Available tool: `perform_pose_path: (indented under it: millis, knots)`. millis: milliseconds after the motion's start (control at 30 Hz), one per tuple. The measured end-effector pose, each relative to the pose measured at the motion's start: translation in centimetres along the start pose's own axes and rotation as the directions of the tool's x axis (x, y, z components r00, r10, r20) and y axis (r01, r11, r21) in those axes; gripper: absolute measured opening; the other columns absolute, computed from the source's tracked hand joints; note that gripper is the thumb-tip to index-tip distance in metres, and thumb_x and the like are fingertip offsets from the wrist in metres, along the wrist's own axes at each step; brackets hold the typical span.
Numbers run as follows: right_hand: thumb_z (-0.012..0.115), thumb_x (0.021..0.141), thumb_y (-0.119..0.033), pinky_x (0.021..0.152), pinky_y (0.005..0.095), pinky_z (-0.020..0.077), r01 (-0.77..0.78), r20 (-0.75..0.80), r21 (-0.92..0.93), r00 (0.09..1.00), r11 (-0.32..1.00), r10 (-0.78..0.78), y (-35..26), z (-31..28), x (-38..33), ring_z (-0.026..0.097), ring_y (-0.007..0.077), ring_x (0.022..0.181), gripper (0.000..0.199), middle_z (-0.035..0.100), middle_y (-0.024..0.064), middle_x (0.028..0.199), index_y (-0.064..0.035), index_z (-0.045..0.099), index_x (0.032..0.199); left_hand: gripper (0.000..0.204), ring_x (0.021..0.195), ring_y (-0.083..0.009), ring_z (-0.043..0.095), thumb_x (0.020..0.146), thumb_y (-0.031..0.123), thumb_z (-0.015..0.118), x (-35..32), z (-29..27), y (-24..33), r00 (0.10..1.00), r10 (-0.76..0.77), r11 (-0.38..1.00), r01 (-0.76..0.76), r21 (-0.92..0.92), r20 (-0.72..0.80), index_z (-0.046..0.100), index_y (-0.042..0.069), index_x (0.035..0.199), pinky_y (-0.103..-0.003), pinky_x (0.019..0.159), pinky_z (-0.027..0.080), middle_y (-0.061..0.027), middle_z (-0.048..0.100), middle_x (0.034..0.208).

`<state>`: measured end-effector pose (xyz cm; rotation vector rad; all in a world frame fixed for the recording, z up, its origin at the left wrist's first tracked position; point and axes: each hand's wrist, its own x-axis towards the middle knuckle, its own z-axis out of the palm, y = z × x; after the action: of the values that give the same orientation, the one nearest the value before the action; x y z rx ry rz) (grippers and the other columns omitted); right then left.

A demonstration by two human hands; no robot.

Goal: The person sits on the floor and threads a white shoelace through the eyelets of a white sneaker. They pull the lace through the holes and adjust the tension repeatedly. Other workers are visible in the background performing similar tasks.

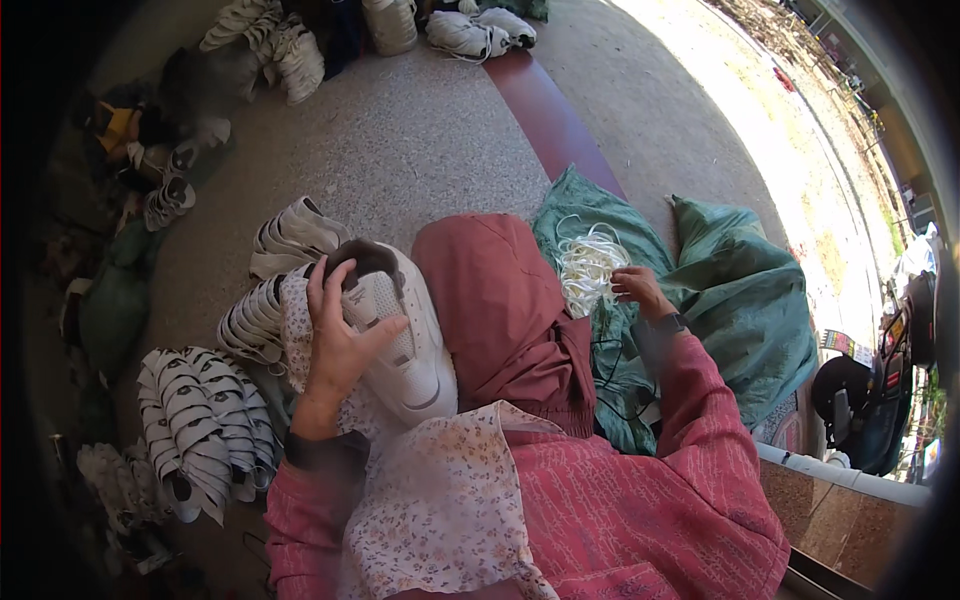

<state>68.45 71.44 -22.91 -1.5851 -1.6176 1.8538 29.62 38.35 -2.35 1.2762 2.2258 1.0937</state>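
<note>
A white sneaker (400, 335) without laces rests against my lap, its dark-lined opening toward the far side. My left hand (338, 335) grips it at the collar, fingers at the opening and thumb across the tongue. Off to the right, a tangled heap of white shoelaces (590, 268) lies on a green woven sack (570, 205). My right hand (640, 288) is at the heap's right edge, fingers drawn together on a lace. Maroon cloth (485, 280) covers my leg between the shoe and the laces.
Nested stacks of white shoe uppers (200, 415) stand to my left, with more shoe pieces (298, 62) along the far left. A second green sack (745, 310) bulges at the right, near a parked motorbike (885, 375). Across the speckled floor (400, 140) runs a dark red strip (555, 120).
</note>
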Motion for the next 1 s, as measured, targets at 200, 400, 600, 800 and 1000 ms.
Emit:
perform_pose_path:
  millis: [200, 400, 600, 800, 1000]
  knots:
    - [0.063, 0.083, -0.01, 0.088, 0.0325, 0.0498, 0.218, 0.006, -0.104, 0.976, 0.97, -0.218, 9.1, 2.7, 6.6, 0.063, 0.0222, 0.109, 0.047, 0.066, 0.0116, 0.123, 0.0026, 0.061, 0.128, 0.091, 0.141, -0.0335, 0.029, 0.067, 0.028, 0.086, -0.1, -0.3, 0.5, 0.999, -0.003, 1.0, 0.004, -0.026, 0.035, 0.041, 0.008, 0.144, -0.044, 0.115, 0.03, -0.0189, 0.024, 0.152]
    - [0.054, 0.082, -0.006, 0.092, 0.0418, 0.049, 0.261, 0.066, -0.637, 0.956, 0.725, -0.285, 13.5, 5.5, 7.4, 0.062, 0.037, 0.113, 0.046, 0.061, 0.0241, 0.127, -0.0051, 0.059, 0.128, 0.09, 0.142, -0.0349, 0.028, 0.065, 0.03, 0.087, -0.1, 0.4, 1.1, 0.998, -0.061, 0.984, 0.06, 0.166, -0.001, 0.043, 0.009, 0.141, -0.045, 0.117, 0.025, -0.0202, 0.026, 0.151]
    - [0.06, 0.083, -0.019, 0.076, 0.0528, 0.0507, 0.174, -0.018, -0.718, 0.963, 0.674, -0.269, 14.6, 5.3, 5.1, 0.065, 0.0432, 0.088, 0.017, 0.067, 0.0245, 0.09, -0.0049, 0.066, 0.09, 0.088, 0.141, -0.0366, 0.028, 0.065, 0.031, 0.087, -0.6, 0.7, 1.1, 0.992, -0.12, 0.977, 0.125, 0.175, -0.042, 0.044, 0.008, 0.139, -0.046, 0.116, 0.026, -0.0203, 0.028, 0.149]
    - [0.061, 0.09, -0.032, 0.071, 0.0494, 0.0506, 0.135, -0.093, -0.667, 0.961, 0.733, -0.262, 15.7, 4.2, 4.8, 0.065, 0.0425, 0.081, 0.031, 0.066, 0.0232, 0.081, -0.0039, 0.07, 0.08, 0.093, 0.141, -0.0355, 0.029, 0.065, 0.04, 0.087, -0.2, 0.7, 0.7, 0.993, -0.108, 0.978, 0.116, 0.176, -0.058, 0.044, 0.006, 0.14, -0.045, 0.117, 0.025, -0.0207, 0.029, 0.149]
    - [0.062, 0.092, -0.031, 0.058, 0.0328, 0.0489, 0.211, -0.1, -0.157, 0.969, 0.965, -0.228, 8.7, 1.9, 2.8, 0.063, 0.0207, 0.061, 0.031, 0.067, 0.0097, 0.07, -0.0021, 0.071, 0.086, 0.093, 0.14, -0.0366, 0.027, 0.065, 0.038, 0.087, 0.5, 0.6, 0.6, 0.998, -0.055, 0.986, 0.055, 0.156, -0.007, 0.042, 0.008, 0.141, -0.046, 0.116, 0.025, -0.0207, 0.028, 0.149]
